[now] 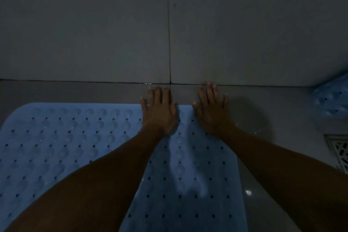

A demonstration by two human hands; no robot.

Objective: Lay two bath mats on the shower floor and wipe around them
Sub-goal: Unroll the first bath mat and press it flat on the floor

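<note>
Hands press flat at the far edge of a blue bath mat (66, 143) spread on the shower floor (282, 111): left hand (160, 111) and right hand (211, 111), fingers straight, gripping nothing, tips reaching past it toward the wall. A second mat (331, 98), seemingly bunched, lies right, near a drain grate (339, 151).

Rubbery blue mat (56, 147) with holes; smooth, faintly glossy grey floor tiles (282, 118); patterned metal drain grate (340, 152).
</note>
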